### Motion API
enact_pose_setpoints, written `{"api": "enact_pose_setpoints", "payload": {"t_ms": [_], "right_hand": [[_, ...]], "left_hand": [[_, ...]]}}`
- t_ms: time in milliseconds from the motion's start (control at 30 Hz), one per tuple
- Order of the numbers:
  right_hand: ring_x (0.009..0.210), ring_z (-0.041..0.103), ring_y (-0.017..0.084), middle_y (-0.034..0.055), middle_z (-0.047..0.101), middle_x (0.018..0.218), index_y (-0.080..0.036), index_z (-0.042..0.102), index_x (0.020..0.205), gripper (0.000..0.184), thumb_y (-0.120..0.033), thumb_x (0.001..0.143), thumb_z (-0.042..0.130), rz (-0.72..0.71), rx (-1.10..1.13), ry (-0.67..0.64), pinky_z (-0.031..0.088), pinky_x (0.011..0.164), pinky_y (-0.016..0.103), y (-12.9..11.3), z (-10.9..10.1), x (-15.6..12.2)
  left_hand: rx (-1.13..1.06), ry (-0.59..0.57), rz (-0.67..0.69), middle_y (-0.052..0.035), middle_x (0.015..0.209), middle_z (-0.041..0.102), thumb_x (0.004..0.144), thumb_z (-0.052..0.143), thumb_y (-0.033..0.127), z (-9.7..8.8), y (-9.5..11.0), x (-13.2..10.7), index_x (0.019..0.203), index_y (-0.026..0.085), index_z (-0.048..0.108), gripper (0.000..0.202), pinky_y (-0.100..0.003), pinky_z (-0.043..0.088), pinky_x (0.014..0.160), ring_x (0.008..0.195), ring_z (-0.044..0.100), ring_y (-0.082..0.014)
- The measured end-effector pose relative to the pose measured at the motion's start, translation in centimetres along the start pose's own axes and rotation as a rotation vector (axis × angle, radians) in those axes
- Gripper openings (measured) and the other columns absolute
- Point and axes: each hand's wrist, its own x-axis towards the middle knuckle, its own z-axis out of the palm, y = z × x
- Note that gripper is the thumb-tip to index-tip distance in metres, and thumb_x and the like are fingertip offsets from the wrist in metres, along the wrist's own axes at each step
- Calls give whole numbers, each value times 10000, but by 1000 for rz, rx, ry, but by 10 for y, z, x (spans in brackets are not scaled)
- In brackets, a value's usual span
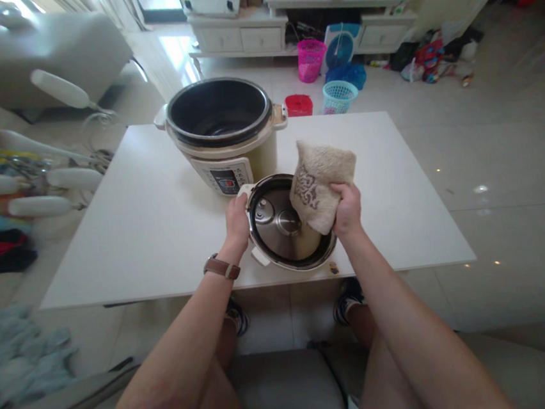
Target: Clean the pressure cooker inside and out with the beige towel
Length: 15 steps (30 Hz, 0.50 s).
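Note:
A round pressure cooker lid (281,245) has its metal inner side turned up toward me, near the table's front edge. My left hand (237,222) grips the lid by its left rim. In my right hand (349,209) is a folded beige cloth (325,177) with a dark pattern, its lower part over the lid's right side. The fingers beneath the cloth are partly hidden. Behind the lid stands the electric pressure cooker (261,160), uncovered, with a dark inner pot (218,110) and a control panel on its front.
Everything stands on a white table (126,238). A small sticker (333,267) is at its front edge. Beyond it on the floor are a pink basket (311,59), a light blue basket (339,95) and a red container (298,105). White-handled racks (39,182) stand at left.

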Motion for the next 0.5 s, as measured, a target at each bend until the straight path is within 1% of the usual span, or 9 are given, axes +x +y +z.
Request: {"api": "enact_pose_setpoints", "payload": {"t_ms": [33,67,133,200,267,333,400,500], "right_hand": [[846,669,216,-17,730,832,-219,677,848,184,-336,719,616,-100,-74,-1,568,795,338,-5,-4,1],[867,672,224,-11,735,842,-221,690,866,180,-334,745,620,-191,-190,-35,567,824,347,-10,-9,0],[906,684,253,7,756,870,-227,726,918,187,-325,793,626,-311,-503,-188,561,884,380,-17,-16,-4],[996,703,293,37,789,997,-242,757,1037,253,-302,832,620,-354,-803,-384,549,961,426,-18,-22,-12],[1137,692,322,63,779,1209,-259,747,1193,365,-264,860,596,-352,-991,-552,525,1046,468,-11,-25,-19],[1227,668,325,79,737,1339,-259,717,1289,442,-223,877,560,-323,-1065,-679,507,1101,495,-1,-27,-25],[1242,667,319,98,732,1349,-239,705,1316,466,-195,890,520,-276,-1074,-771,503,1121,513,9,-30,-29],[1319,634,310,100,708,1397,-221,675,1373,497,-205,911,491,-203,-1005,-820,457,1181,534,9,-37,-31]], "left_hand": [[12,8,1,-78,962,709,892,592,517,1,3,-1,867,173,678,356,-374,465,954,978,609,-250],[25,13,5,-76,945,705,891,590,508,1,5,-2,847,175,672,346,-374,467,943,963,607,-250],[40,13,11,-72,910,699,885,594,503,2,9,-4,816,180,661,337,-373,472,924,950,606,-252],[27,6,8,-69,907,702,872,608,507,3,12,-5,826,182,664,333,-371,481,919,965,612,-256],[-15,-15,-16,-69,948,718,851,632,511,5,14,-7,895,175,681,342,-367,493,915,981,627,-254],[-72,-44,-53,-71,1004,732,823,665,510,8,15,-9,992,168,692,382,-361,507,904,978,644,-246],[-102,-67,-72,-72,1037,738,797,696,493,11,16,-11,1055,166,693,417,-350,514,886,961,653,-236],[-73,-60,-54,-69,1011,736,792,695,459,14,16,-14,1038,166,698,382,-336,513,844,921,650,-226]]}}
